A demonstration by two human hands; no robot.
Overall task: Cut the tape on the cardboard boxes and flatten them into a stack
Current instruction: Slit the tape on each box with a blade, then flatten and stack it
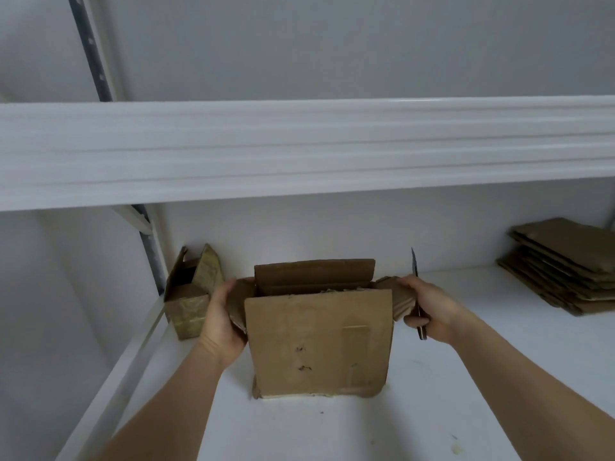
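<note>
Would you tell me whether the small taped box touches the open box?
Apart: the head view shows the left hand and white shelf between small taped box and open box.

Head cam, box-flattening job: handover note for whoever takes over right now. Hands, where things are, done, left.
Left hand: grips the left side flap of the open box.
Right hand: holds the knife, blade pointing up, and also pinches the box's right flap.
The open box stands upright on the white shelf, top flaps open, not yet flattened.
Small box: at the back left of the shelf, top open, tape still wrapped round its lower part.
Flattened stack: back right of the shelf.
Done: several boxes flattened and stacked.
Left: collapse the open box, add it to the stack, then likely the small box.
</note>
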